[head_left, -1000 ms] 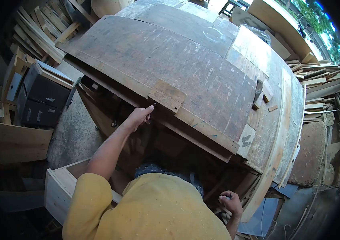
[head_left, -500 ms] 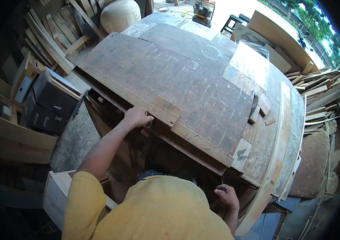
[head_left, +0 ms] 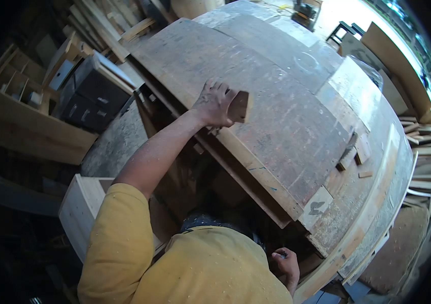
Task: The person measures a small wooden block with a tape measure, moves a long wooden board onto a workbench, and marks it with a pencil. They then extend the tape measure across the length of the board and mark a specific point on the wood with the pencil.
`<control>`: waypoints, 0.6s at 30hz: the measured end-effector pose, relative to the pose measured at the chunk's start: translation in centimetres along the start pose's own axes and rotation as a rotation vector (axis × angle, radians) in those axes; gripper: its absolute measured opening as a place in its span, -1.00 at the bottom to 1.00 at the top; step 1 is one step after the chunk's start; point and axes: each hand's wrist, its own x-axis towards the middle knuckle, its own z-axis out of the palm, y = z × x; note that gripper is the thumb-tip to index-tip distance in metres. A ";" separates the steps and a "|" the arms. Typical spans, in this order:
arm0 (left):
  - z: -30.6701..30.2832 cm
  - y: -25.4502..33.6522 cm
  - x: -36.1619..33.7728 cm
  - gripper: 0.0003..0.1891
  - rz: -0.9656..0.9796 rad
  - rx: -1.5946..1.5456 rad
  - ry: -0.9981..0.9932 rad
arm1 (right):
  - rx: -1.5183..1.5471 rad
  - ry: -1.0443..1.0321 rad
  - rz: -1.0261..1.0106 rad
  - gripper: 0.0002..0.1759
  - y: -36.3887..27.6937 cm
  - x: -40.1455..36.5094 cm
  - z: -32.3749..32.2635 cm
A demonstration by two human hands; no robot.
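Note:
My left hand (head_left: 214,104) grips a short wooden block (head_left: 240,107) near the front edge of the worktable (head_left: 276,116). The block is tipped up, its dark face towards me. Fingers curl over its far side and the thumb lies along the near side. Low by the table's front right corner, my right hand (head_left: 286,264) is closed. A small bluish-grey bit shows between its fingers, too small to name. Under the tabletop, a dark open gap (head_left: 241,185) runs along the front edge.
Small wood offcuts (head_left: 361,148) lie on the table's right part beside a long light plank (head_left: 377,187). Dark drawer boxes (head_left: 91,96) and a wooden cabinet (head_left: 28,121) stand at left. A pale wooden box (head_left: 81,207) is near my left side. Stacked boards (head_left: 423,162) fill the right.
My left hand has gone from the table's edge onto the wooden block, which was lying flat and is now tipped up. My right hand stays low and closed. The view has shifted.

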 end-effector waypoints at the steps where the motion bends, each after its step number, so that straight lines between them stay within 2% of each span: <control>1: -1.4 0.1 -0.6 0.06 -0.112 -0.035 0.196 | 0.004 -0.034 0.003 -0.77 -0.2 0.8 -0.4; 3: -3.9 0.7 -3.4 0.07 -0.325 -0.128 0.424 | -0.021 -0.124 0.015 -0.80 -1.0 2.5 -1.2; 5: -4.6 1.9 -8.4 0.10 -0.499 -0.180 0.499 | -0.076 -0.230 -0.045 -0.84 -1.6 5.2 -1.1; 7: -4.0 3.7 -15.7 0.10 -0.655 -0.202 0.480 | -0.173 -0.334 -0.117 -0.82 -3.7 7.4 -0.6; 9: -2.5 4.9 -24.3 0.12 -0.802 -0.183 0.400 | -0.319 -0.437 -0.181 -0.76 -6.9 9.1 0.0; 11: -3.9 5.8 -32.8 0.08 -1.099 -0.128 0.160 | -0.416 -0.553 -0.139 -0.71 -7.6 10.8 -0.2; 14: -5.4 5.0 -47.4 0.05 -1.392 -0.084 0.084 | -0.761 -0.540 -0.141 -0.67 -8.4 9.1 0.8; 17: -7.7 3.8 -61.2 0.05 -1.699 0.080 -0.141 | -0.711 -0.744 -0.087 -0.72 -8.7 5.5 4.3; 18: -8.1 3.3 -65.0 0.05 -1.782 0.129 -0.173 | -0.657 -0.688 -0.057 -0.74 -8.9 4.9 5.7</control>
